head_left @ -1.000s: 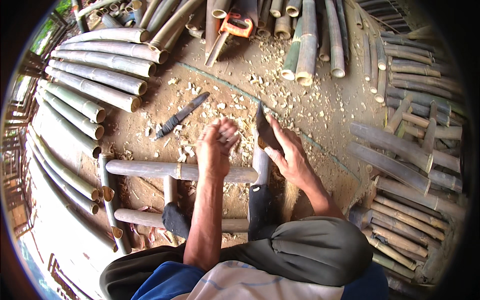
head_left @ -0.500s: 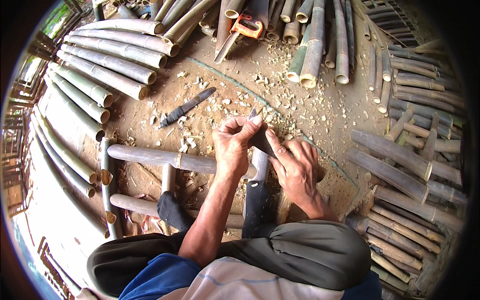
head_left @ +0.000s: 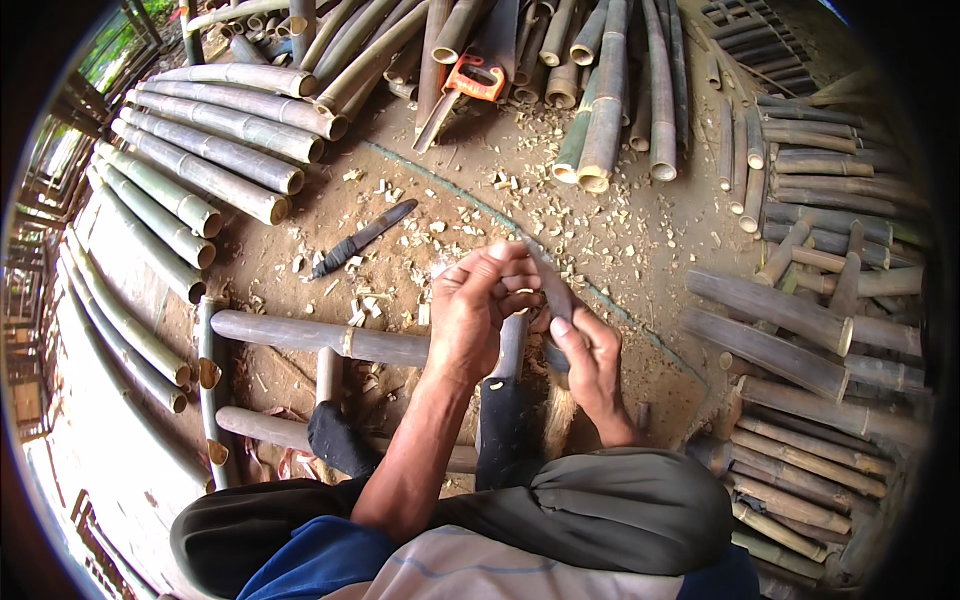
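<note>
Near the right end of the frame (head_left: 385, 346), the right hand (head_left: 590, 360) is closed round the lower part of a dark blade (head_left: 553, 288). The left hand (head_left: 468, 310), fingers curled, is at the blade's upper end — whether it grips or merely touches, I cannot tell. The frame's two rails (head_left: 270, 428) are spanned by a short crosspiece (head_left: 328, 375).

At the frame's left end is a hollow post (head_left: 206, 337) with two cup-like notches (head_left: 210, 374) in its side; their cut edges look pale, but what lies inside is too small to make out. Beyond the frame, a knife (head_left: 363, 239) with a wrapped handle lies on the ground (head_left: 250, 250) among shavings (head_left: 372, 308). Farther beyond are an orange-handled saw (head_left: 475, 79) and poles (head_left: 603, 120) — hollow, their open ends facing the frame. More poles (head_left: 200, 168) lie to its left, open-ended too; stacked lengths (head_left: 770, 310) sit to its right.
</note>
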### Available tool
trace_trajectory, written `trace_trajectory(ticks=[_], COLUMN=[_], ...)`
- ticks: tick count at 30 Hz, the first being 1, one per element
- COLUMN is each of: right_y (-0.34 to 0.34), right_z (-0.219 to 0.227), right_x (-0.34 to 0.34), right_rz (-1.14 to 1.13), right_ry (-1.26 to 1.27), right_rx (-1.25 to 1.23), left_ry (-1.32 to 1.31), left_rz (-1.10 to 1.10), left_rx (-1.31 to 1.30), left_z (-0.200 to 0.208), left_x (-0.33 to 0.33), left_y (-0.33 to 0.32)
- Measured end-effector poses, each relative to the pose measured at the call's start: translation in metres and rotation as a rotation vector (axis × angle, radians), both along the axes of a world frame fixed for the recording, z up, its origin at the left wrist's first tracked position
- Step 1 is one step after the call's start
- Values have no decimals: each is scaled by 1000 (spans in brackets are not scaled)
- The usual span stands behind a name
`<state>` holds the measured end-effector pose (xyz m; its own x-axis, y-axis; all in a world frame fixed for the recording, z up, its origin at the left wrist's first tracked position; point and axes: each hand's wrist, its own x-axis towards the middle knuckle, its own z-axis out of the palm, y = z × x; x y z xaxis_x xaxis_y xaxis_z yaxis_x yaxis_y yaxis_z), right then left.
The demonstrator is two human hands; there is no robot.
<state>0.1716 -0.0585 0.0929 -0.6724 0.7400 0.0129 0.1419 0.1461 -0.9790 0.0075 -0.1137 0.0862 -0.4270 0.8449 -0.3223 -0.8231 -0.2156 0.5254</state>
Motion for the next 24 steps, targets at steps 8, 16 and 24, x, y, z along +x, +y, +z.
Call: trace_trajectory(ticks=[8,16,24], right_y=[-18,-27,-32], right_z=[4,-2,2], right_x=[-14,-10,-10], right_rz=[-77,-37,-61], right_ry=[320,372,358], right_rx=[-549,-631,-651], left_ry=[281,244,250], left_rz=[279,300,275], left_rx=[-71,-174,-192], left_z=[24,27,25], left_x=[27,24,19], left_y=[7,0,-5])
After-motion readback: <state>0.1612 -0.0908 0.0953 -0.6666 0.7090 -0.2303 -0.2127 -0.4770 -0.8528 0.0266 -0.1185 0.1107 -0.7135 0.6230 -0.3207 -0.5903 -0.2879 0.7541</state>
